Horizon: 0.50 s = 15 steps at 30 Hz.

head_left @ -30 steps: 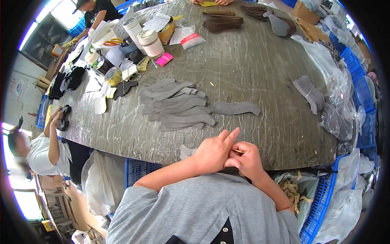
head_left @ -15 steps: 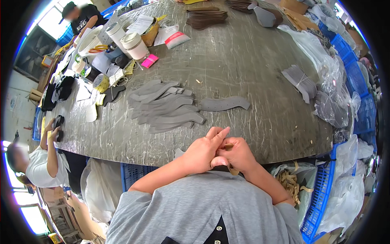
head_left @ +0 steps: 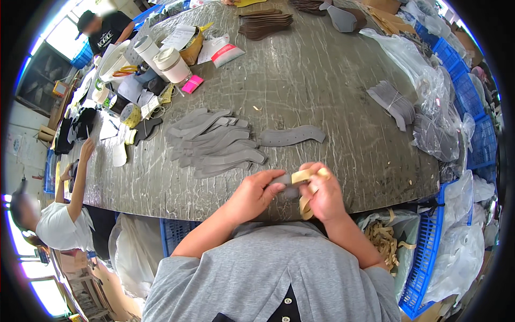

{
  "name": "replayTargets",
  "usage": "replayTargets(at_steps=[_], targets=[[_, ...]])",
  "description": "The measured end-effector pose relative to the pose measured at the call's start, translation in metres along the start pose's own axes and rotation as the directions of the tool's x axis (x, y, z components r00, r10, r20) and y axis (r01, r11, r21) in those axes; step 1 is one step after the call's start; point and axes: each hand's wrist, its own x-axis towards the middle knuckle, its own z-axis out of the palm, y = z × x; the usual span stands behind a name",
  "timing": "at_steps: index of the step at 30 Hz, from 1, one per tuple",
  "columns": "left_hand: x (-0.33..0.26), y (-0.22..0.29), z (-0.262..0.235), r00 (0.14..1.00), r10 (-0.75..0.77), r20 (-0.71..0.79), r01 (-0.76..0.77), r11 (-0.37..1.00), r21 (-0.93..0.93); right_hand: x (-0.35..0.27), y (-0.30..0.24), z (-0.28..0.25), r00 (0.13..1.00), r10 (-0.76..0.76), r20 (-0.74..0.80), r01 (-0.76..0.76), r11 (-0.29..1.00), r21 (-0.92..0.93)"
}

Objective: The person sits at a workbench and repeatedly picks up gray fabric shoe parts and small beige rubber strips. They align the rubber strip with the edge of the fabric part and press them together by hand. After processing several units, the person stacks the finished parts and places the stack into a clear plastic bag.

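My left hand (head_left: 256, 192) pinches the end of a small grey piece (head_left: 280, 181) between thumb and fingers, just above the table's near edge. Beside it, my right hand (head_left: 325, 194) is closed on a curled tan strip (head_left: 302, 176), whose tail hangs below the fingers. The grey piece and the strip meet between the hands; whether they are joined I cannot tell. Beyond my hands lies a single curved grey piece (head_left: 293, 136) with small holes. To its left, a loose pile of similar grey pieces (head_left: 214, 142) spreads over the table.
The dark table (head_left: 332, 75) holds a tied grey bundle (head_left: 392, 104) at right and brown stacks (head_left: 264, 24) at the far side. Jars (head_left: 173, 65) and papers crowd the left. Tan scraps (head_left: 382, 247) fill a bag by my right elbow, near a blue crate (head_left: 424, 257). Two people work at left.
My hands have moved apart and slightly forward, bringing the tan strip and the grey piece into view. At left, a co-worker's arm has reached farther over the table.
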Motion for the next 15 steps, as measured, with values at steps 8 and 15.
replayTargets(at_steps=[8, 15], targets=[[-0.004, 0.004, -0.032, 0.930, -0.018, -0.367, 0.004, 0.999, -0.037, 0.014, -0.023, -0.019, 0.989, -0.147, 0.028, 0.141, 0.978, 0.154], [-0.017, -0.005, -0.071, 0.832, -0.366, -0.417, -0.007, 0.745, -0.667, 0.017, -0.068, -0.049, 0.978, -0.186, -0.090, 0.207, 0.892, 0.402]])
